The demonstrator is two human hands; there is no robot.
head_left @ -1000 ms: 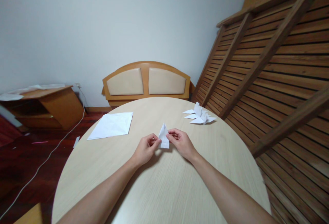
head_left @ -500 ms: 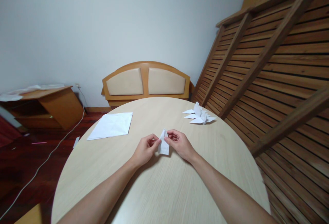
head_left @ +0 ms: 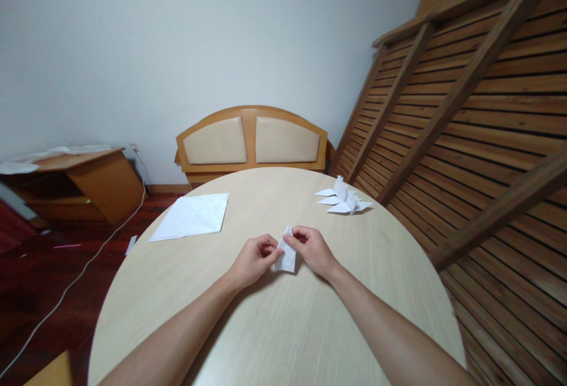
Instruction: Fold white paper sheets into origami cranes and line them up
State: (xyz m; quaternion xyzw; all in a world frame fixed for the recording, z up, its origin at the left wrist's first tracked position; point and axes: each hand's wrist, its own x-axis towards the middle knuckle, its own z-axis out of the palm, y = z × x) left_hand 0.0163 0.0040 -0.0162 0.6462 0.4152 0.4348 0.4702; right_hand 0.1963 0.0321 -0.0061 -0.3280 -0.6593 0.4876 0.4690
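A small folded piece of white paper sits between both hands, just above the round light-wood table. My left hand pinches its left edge with curled fingers. My right hand pinches its top right side, thumb and forefinger pressed together. The paper leans over to the right, its point tucked under my right fingers.
A stack of flat white sheets lies at the table's far left. Finished folded paper figures rest at the far right. Behind the table stands a padded wooden chair back; a slatted wooden frame leans on the right.
The paper's upright point has been folded down and lowered toward the table. Both hands dropped slightly and moved closer together around it.
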